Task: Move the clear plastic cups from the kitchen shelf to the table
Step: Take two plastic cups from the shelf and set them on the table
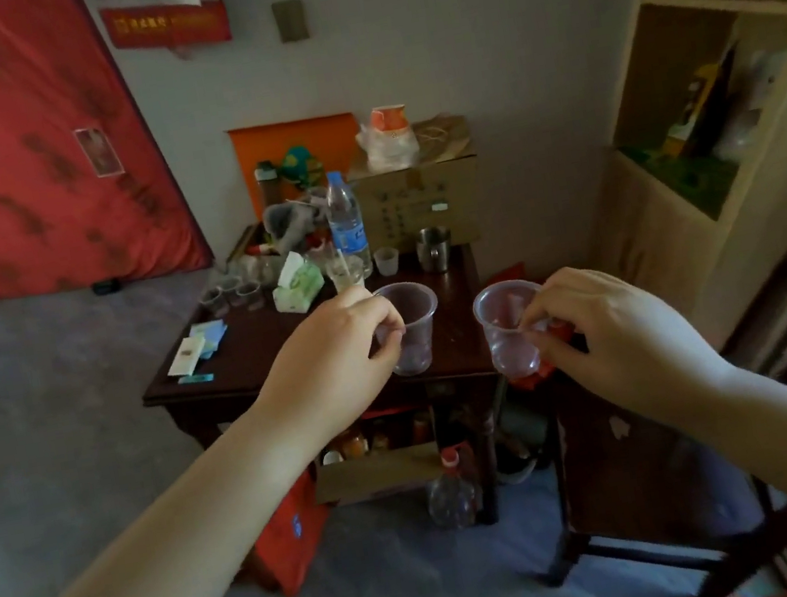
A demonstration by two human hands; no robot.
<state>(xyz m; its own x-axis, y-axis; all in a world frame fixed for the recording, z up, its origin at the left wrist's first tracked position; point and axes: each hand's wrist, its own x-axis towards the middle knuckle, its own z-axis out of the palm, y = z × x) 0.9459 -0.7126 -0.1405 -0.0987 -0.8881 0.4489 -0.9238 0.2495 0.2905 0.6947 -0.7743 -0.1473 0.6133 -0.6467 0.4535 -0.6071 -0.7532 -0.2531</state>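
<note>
**A:** where are the cups at? Left hand (338, 354) pinches one clear cup (409, 327) by its rim over the dark worktop (253, 342); right hand (610, 329) pinches the other cup (511, 330) just past the worktop's edge.

**B:** Both grips closed then. Probably featherlight and flimsy, so squeeze gently near the stiffer rim.

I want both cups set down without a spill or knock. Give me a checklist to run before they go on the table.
1. Left hand grip on its cup: ok, pinched at the rim.
2. Right hand grip on its cup: ok.
3. Both cups upright: ok.
4. Bare table under the left cup: ok.
5. Right cup over the table: not ok, it hangs past the edge.
6. Cups empty: cannot tell.
</note>
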